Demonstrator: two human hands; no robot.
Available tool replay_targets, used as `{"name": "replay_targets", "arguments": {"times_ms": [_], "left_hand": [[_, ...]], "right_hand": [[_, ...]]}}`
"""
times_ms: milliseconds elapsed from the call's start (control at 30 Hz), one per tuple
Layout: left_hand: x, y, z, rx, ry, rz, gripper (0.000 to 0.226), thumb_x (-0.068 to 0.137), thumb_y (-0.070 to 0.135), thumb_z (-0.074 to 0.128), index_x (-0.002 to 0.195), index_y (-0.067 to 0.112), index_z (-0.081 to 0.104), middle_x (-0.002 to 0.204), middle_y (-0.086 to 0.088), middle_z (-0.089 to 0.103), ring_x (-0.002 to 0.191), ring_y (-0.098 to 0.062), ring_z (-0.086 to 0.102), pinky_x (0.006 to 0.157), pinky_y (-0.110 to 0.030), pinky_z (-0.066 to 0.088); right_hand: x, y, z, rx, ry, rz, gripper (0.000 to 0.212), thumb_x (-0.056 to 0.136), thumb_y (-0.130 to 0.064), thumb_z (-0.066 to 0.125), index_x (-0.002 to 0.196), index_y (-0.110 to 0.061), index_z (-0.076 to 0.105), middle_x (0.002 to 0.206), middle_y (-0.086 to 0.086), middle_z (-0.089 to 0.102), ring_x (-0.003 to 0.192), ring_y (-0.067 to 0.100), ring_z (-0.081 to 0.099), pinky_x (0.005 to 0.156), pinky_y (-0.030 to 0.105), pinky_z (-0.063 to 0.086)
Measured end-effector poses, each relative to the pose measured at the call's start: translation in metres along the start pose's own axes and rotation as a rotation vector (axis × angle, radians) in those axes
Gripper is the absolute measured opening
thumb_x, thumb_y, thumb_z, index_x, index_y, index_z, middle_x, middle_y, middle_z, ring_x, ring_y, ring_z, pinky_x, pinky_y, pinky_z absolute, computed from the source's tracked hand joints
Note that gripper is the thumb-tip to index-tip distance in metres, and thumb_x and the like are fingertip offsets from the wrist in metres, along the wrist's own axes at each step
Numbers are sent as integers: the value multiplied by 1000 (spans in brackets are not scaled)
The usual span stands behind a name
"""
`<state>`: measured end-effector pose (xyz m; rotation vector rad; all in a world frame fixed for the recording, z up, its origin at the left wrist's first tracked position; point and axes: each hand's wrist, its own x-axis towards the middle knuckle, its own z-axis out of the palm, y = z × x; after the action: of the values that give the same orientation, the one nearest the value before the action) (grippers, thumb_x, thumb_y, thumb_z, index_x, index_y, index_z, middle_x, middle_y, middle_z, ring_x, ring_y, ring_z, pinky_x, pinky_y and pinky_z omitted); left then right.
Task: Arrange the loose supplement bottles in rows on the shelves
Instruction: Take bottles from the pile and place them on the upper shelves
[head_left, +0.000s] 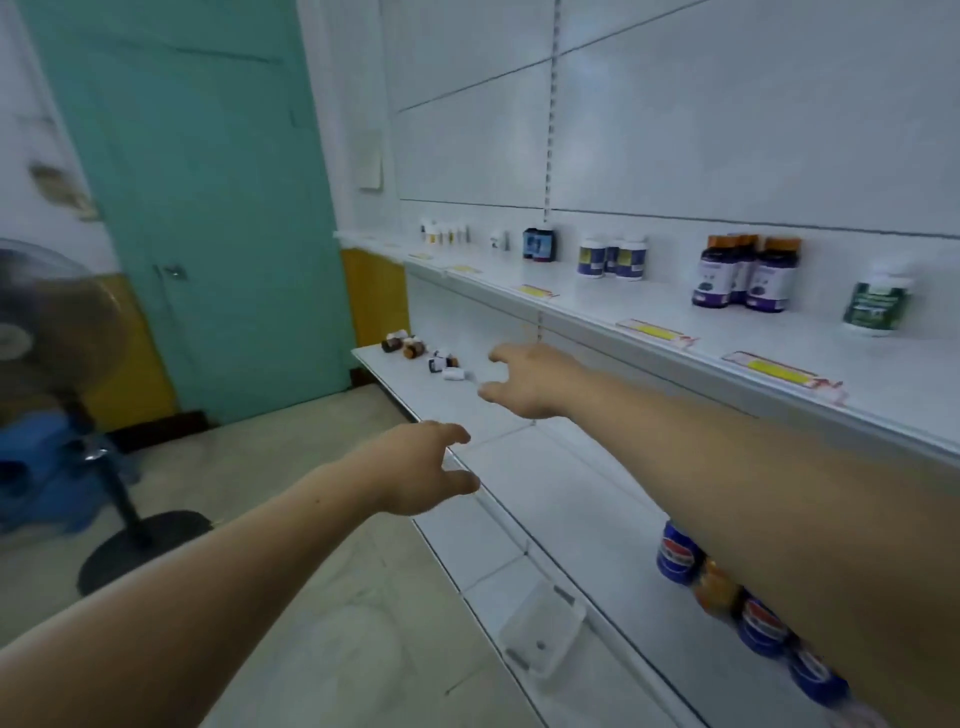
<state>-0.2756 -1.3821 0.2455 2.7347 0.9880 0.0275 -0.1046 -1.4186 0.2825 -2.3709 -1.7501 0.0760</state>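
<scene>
Several small loose bottles (426, 354) lie on their sides at the far left end of the lower white shelf (519, 467). My right hand (524, 379) is stretched out over that shelf, fingers spread and holding nothing, a short way from the nearest white bottle (456, 374). My left hand (431, 467) hovers at the shelf's front edge, fingers loosely spread, with nothing in it. On the upper shelf (727, 353) stand rows of bottles: dark purple ones (748, 275), white-and-blue ones (613, 258), a green one (878, 304).
Blue and orange bottles (727, 587) stand on the lower shelf under my right forearm. A clear plastic label holder (543, 629) sits on the shelf's front edge. A standing fan (78, 374) and a blue object are on the floor at left, by a teal door (208, 197).
</scene>
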Motion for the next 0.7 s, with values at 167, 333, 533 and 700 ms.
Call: {"name": "replay_targets", "arguments": {"times_ms": [167, 333, 533, 700], "left_hand": [[74, -65, 19, -66, -6, -83, 60, 87, 51, 56, 139, 27, 40, 143, 1, 44, 123, -19, 49, 100, -33, 41], [177, -121, 20, -71, -38, -141, 60, 85, 57, 54, 138, 30, 40, 143, 1, 45, 123, -21, 48, 101, -38, 42], [273, -199, 6, -132, -52, -191, 58, 88, 49, 56, 138, 23, 43, 145, -1, 41, 131, -21, 40, 107, -37, 36], [347, -282, -8, -181, -58, -191, 58, 89, 45, 57, 140, 22, 41, 146, -1, 39, 130, -20, 41, 106, -31, 35]], "right_hand": [[92, 10, 51, -18, -81, 4, 63, 93, -49, 48, 148, -22, 31, 152, 8, 34, 135, 28, 36, 104, 35, 34], [207, 30, 83, -75, -140, 6, 64, 93, -52, 46, 148, -22, 30, 151, 7, 35, 134, 28, 38, 102, 36, 35], [336, 29, 101, -38, -172, 15, 65, 93, -51, 47, 148, -21, 30, 148, 7, 38, 130, 28, 42, 97, 35, 39], [441, 6, 123, -17, -190, 24, 65, 93, -50, 47, 148, -19, 30, 150, 9, 36, 131, 29, 41, 100, 36, 38]]}}
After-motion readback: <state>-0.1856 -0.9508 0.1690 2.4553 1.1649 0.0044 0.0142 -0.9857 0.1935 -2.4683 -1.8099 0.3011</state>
